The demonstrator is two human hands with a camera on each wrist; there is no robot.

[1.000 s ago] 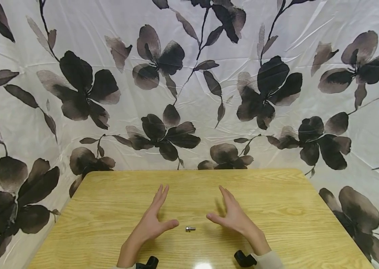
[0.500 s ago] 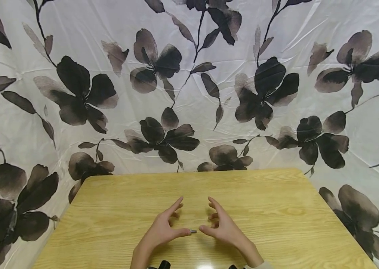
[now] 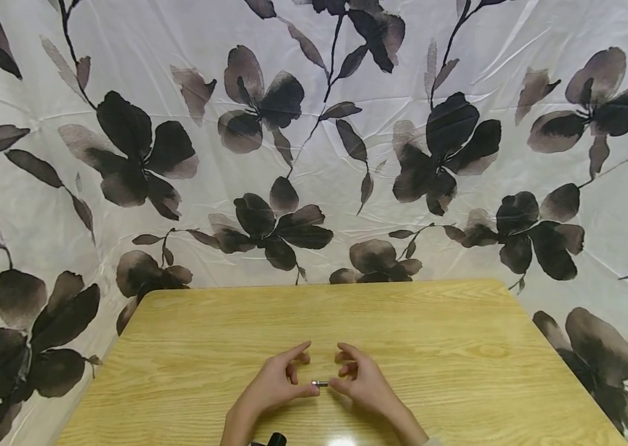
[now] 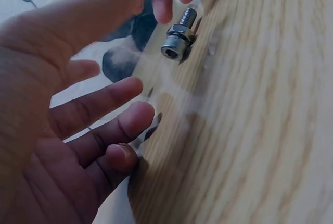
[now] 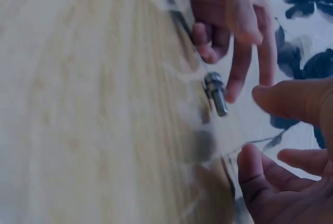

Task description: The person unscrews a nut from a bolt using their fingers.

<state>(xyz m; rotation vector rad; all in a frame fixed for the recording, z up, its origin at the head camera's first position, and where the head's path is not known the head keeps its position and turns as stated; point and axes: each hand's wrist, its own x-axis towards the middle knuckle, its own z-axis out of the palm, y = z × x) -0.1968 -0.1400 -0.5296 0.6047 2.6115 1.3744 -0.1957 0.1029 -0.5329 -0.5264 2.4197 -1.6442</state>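
A silver socket-head bolt [image 3: 320,383] with a nut [image 4: 182,30] on its shank lies on its side on the wooden table [image 3: 191,347]. In the head view it sits between both thumbs. My left hand [image 3: 275,383] is on its head side, fingers bent loosely and thumb tip beside the head. My right hand [image 3: 368,385] faces it from the threaded end, thumb tip close by. Both wrist views show gaps between the fingers and the bolt [image 5: 216,95], whose socket faces the left hand. Neither hand grips anything.
A white cloth with dark printed flowers [image 3: 258,229] hangs behind the table and along its sides. A black wrist device [image 3: 277,439] shows at the left wrist. Light reflects off the table near its front.
Both hands have moved inward, from wide apart to either side of the bolt, and their fingers have bent more. The bolt remains on the table.
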